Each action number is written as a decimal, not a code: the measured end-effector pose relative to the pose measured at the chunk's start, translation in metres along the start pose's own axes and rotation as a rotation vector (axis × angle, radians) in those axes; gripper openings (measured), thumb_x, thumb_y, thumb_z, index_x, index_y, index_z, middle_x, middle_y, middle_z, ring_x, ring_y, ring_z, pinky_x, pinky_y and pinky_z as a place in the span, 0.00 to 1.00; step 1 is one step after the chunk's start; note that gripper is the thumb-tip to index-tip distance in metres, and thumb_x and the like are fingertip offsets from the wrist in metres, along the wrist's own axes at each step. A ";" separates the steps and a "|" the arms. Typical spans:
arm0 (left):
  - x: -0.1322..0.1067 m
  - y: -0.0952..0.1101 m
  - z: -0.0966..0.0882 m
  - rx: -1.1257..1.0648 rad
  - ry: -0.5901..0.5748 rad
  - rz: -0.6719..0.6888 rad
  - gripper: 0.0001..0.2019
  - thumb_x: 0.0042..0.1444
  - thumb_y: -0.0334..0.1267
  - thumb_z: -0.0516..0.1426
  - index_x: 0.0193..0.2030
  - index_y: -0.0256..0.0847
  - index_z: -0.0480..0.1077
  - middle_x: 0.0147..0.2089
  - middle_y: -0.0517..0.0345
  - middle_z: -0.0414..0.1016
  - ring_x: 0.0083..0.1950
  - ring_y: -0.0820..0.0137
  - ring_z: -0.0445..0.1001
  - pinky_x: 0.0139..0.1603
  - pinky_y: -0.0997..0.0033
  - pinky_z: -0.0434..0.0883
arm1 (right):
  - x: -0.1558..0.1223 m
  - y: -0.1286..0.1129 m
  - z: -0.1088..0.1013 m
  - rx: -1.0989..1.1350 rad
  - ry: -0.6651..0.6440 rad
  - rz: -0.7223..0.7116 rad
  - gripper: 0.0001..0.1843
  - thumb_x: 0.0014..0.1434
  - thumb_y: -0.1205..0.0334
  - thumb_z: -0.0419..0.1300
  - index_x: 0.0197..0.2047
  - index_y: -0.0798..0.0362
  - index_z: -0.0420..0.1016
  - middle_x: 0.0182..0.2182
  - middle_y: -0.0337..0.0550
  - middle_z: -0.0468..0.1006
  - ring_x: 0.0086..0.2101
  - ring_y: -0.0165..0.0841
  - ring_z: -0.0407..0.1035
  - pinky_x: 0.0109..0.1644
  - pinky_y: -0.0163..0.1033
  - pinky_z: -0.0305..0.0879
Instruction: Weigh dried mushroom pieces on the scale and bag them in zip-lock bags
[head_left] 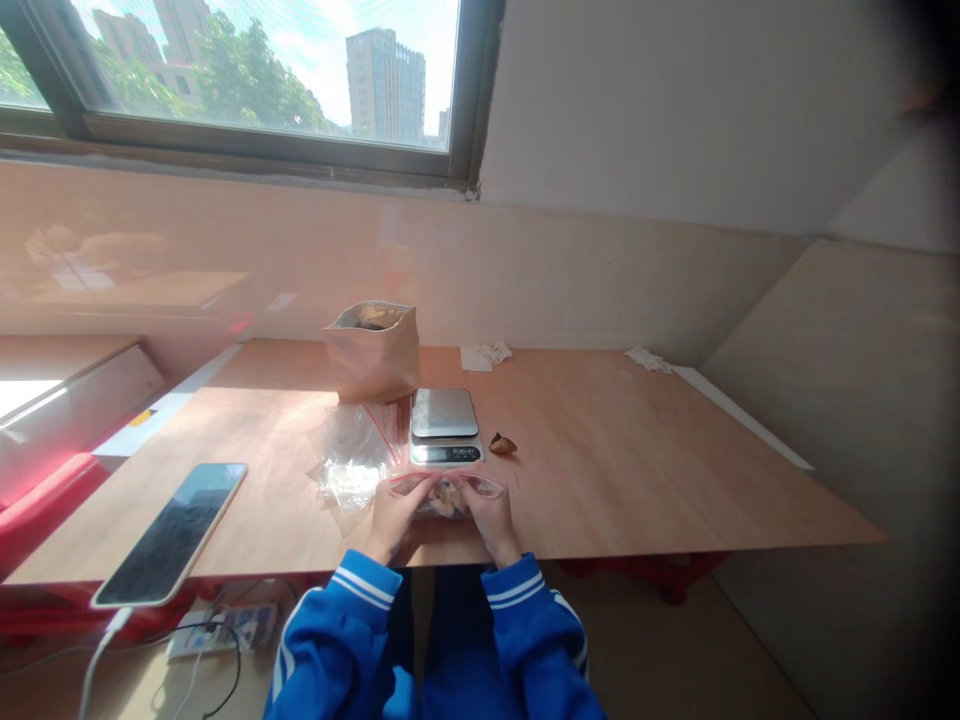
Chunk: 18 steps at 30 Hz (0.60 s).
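Note:
Between my two hands is a clear zip-lock bag [448, 500] with pale brownish pieces inside; its top edge has a red strip. My left hand [395, 515] pinches the bag's top edge near the middle. On the other side of the bag, my right hand [491, 515] grips the same edge, the thumbs close together. Just beyond the bag stands a kitchen scale [444, 415] with a bare metal plate; its display is too small to read. A small brown dried piece [503, 443] lies right of the scale. Several flat clear bags [352, 460] lie to its left.
An open brown paper pouch [375, 350] stands behind the scale. A phone [172, 535] with a white cable lies at the table's left front edge. Crumpled white paper [487, 355] lies at the back, more [649, 360] at right. Below left is a power strip [221, 632].

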<state>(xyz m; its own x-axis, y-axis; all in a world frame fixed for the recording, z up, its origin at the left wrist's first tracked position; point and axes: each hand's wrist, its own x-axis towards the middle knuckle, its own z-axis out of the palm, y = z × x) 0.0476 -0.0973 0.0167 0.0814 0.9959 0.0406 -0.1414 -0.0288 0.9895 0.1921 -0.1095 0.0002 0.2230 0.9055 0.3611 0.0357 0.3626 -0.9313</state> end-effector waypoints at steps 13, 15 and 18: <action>0.000 0.006 -0.003 -0.196 0.088 -0.141 0.27 0.44 0.62 0.62 0.28 0.33 0.76 0.26 0.50 0.79 0.27 0.64 0.78 0.29 0.68 0.75 | 0.000 -0.003 -0.006 0.147 0.084 0.324 0.41 0.59 0.29 0.40 0.26 0.54 0.80 0.23 0.48 0.79 0.27 0.39 0.74 0.34 0.40 0.69; 0.000 0.002 -0.005 -0.184 0.105 -0.174 0.31 0.47 0.66 0.57 0.30 0.32 0.76 0.28 0.47 0.80 0.29 0.62 0.79 0.30 0.67 0.75 | 0.000 -0.005 -0.005 0.147 0.095 0.312 0.41 0.58 0.28 0.42 0.25 0.54 0.80 0.22 0.48 0.79 0.26 0.39 0.73 0.32 0.40 0.68; 0.000 -0.003 -0.007 -0.219 0.104 -0.226 0.39 0.51 0.70 0.48 0.38 0.30 0.78 0.32 0.43 0.81 0.34 0.60 0.80 0.36 0.64 0.76 | -0.001 -0.005 -0.003 0.149 0.148 0.314 0.40 0.56 0.28 0.45 0.23 0.54 0.79 0.20 0.48 0.78 0.24 0.38 0.72 0.31 0.40 0.68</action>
<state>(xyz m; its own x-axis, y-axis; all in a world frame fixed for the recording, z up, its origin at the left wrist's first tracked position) 0.0407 -0.0964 0.0131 0.0357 0.9788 -0.2018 -0.3409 0.2017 0.9182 0.1948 -0.1130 0.0047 0.3397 0.9398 0.0375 -0.1965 0.1099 -0.9743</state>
